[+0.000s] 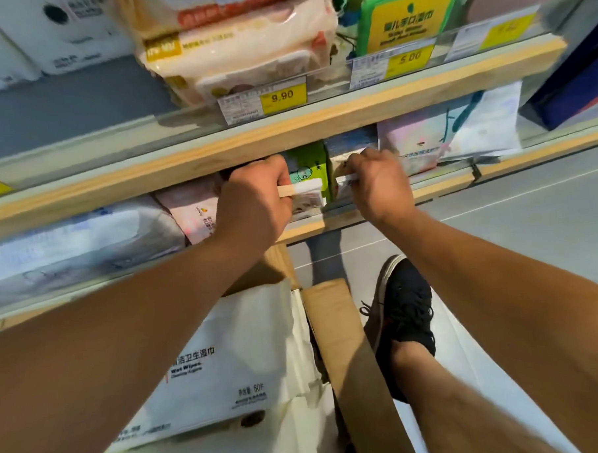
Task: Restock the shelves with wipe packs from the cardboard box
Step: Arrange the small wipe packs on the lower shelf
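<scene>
Both hands reach into the middle shelf (301,229) under the wooden rail. My left hand (255,197) is closed on a small wipe pack (306,195) with a white and pink wrapper, at the shelf's front edge. My right hand (374,182) grips another small pack (345,181) just to the right. A green pack (308,164) stands behind, between the two hands. Below, the cardboard box (344,344) sits open on the floor with large white wipe packs (228,366) inside.
The upper shelf (320,119) holds stacked pink-and-white packs (248,47) and a green-and-yellow pack (405,16), with yellow price tags (283,97) along its edge. More packs (451,134) lie on the middle shelf at right. My black shoe (404,317) rests beside the box.
</scene>
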